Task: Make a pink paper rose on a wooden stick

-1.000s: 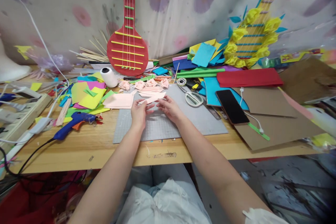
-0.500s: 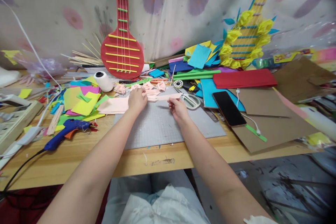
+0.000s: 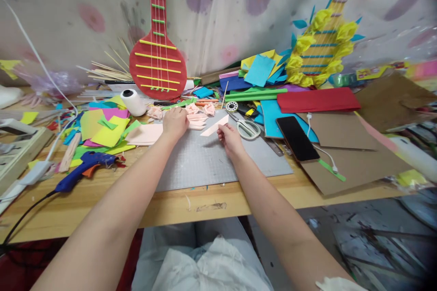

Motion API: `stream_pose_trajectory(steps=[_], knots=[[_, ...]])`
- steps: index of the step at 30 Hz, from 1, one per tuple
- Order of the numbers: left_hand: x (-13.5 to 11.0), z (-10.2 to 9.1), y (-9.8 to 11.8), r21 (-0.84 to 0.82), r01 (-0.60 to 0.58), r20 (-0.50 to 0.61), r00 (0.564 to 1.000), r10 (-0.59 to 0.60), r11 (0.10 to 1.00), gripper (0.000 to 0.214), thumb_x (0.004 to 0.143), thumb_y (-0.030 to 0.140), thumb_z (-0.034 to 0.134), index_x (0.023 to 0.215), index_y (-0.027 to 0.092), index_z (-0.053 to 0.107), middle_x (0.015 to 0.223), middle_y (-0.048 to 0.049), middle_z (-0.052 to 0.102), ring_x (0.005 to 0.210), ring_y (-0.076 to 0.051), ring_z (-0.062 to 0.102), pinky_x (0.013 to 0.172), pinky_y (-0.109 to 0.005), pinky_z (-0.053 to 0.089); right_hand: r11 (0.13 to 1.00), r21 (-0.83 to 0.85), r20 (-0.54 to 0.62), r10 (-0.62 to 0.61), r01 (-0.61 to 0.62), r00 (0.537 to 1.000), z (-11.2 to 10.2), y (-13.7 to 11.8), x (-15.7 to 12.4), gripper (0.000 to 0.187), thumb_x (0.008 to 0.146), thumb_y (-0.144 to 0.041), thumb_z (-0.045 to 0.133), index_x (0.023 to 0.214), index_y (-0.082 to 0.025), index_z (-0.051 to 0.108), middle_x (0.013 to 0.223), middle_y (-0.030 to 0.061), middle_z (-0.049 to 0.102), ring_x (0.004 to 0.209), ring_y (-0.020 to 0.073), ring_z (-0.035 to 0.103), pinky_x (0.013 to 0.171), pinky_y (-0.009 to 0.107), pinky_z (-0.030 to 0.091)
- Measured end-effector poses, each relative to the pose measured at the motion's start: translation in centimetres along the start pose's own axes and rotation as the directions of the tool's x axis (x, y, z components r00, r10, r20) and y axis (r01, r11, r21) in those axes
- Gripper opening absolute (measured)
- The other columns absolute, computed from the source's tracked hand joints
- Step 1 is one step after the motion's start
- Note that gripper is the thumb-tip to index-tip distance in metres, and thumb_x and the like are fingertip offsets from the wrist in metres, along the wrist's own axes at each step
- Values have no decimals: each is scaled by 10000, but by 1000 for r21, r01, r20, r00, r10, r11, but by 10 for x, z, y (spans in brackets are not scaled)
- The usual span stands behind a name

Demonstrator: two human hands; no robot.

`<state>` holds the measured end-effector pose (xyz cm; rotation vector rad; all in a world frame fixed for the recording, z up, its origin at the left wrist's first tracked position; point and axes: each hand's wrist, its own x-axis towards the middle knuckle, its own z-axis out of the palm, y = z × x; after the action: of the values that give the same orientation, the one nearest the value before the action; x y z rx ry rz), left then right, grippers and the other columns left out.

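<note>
My right hand (image 3: 230,140) pinches a pale pink paper strip (image 3: 214,127), its slanted end raised toward the left above the grey cutting mat (image 3: 201,168). My left hand (image 3: 175,123) rests with curled fingers over the pink paper strips (image 3: 196,122); its fingertips are partly hidden. A wider pale pink paper sheet (image 3: 145,134) sticks out left of that hand. Crumpled pink paper flowers (image 3: 209,109) lie just behind. Scissors with pale handles (image 3: 248,130) are right of my right hand.
A blue glue gun (image 3: 85,168) lies at left near coloured paper scraps (image 3: 111,132). A white thread spool (image 3: 133,102) and a red paper instrument (image 3: 158,68) stand behind. At right are a phone (image 3: 297,139), brown cardboard (image 3: 355,168) and a yellow instrument (image 3: 319,52).
My right hand has drawn its pink strip away from the other strips, and the strip now tilts apart from them. My left hand has shifted slightly up and left.
</note>
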<state>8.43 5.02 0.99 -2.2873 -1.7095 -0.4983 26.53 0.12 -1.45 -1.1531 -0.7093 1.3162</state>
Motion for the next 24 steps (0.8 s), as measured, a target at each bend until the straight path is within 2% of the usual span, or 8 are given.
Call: stream_pose_trajectory(steps=[3, 6, 14, 17, 19, 21, 22, 24], knots=[[-3, -4, 0, -34, -17, -12, 1000, 17, 999, 200, 750, 187, 424, 856, 162, 592, 924, -107, 585, 923, -240, 505, 762, -336, 371, 1000, -20, 10, -3, 4, 1000, 2, 0, -1, 191, 577, -291, 598, 569, -175, 446, 505, -64, 514, 399, 25, 386, 382, 162, 251], [-1, -5, 0, -23, -27, 48, 998, 28, 999, 203, 738, 204, 451, 881, 174, 591, 939, -101, 590, 938, -246, 505, 747, -339, 379, 1000, -8, 10, 5, -5, 1000, 4, 0, -2, 187, 576, -287, 594, 565, -175, 444, 498, -65, 510, 394, 24, 382, 385, 162, 254], [14, 8, 5, 54, -26, 132, 991, 18, 998, 261, 753, 159, 391, 890, 111, 608, 944, -157, 594, 965, -285, 499, 800, -388, 369, 999, 4, 21, 32, -32, 999, 2, -2, -5, 204, 568, -293, 601, 580, -178, 432, 488, -72, 495, 398, 26, 379, 394, 162, 262], [11, 5, 8, -44, 15, 69, 998, -12, 999, 214, 745, 166, 401, 821, 135, 598, 927, -145, 587, 966, -268, 502, 806, -375, 375, 999, 0, 30, 34, -34, 999, 2, -3, -5, 208, 570, -295, 603, 579, -177, 432, 493, -71, 498, 401, 24, 381, 396, 158, 265], [6, -2, 13, -202, 118, -26, 992, -126, 972, 148, 728, 196, 432, 774, 161, 568, 909, -117, 580, 946, -245, 517, 805, -359, 387, 999, -11, 38, 33, -32, 999, 2, -3, -5, 205, 576, -294, 601, 575, -178, 432, 496, -69, 500, 398, 23, 378, 391, 158, 260], [0, -10, 20, -434, 270, -93, 936, -340, 859, 106, 714, 224, 444, 763, 174, 523, 896, -85, 573, 917, -218, 537, 797, -348, 405, 999, -28, 45, 27, -26, 999, 3, -2, -5, 200, 582, -290, 600, 571, -179, 433, 497, -67, 501, 395, 23, 373, 385, 160, 253], [-4, -14, 24, -574, 346, -54, 888, -456, 742, 84, 699, 230, 451, 749, 180, 498, 862, -63, 572, 871, -198, 557, 771, -337, 422, 999, -35, 47, 23, -21, 999, 3, -1, -5, 199, 584, -289, 598, 569, -180, 432, 498, -66, 502, 395, 24, 372, 383, 161, 252], [-12, -20, 32, -831, 427, 167, 803, -572, 357, 85, 667, 207, 449, 747, 179, 449, 791, -23, 564, 737, -156, 595, 685, -305, 453, 999, -42, 54, 17, -15, 998, 3, -1, -5, 202, 588, -291, 597, 566, -181, 429, 503, -64, 504, 397, 25, 372, 381, 162, 251]])
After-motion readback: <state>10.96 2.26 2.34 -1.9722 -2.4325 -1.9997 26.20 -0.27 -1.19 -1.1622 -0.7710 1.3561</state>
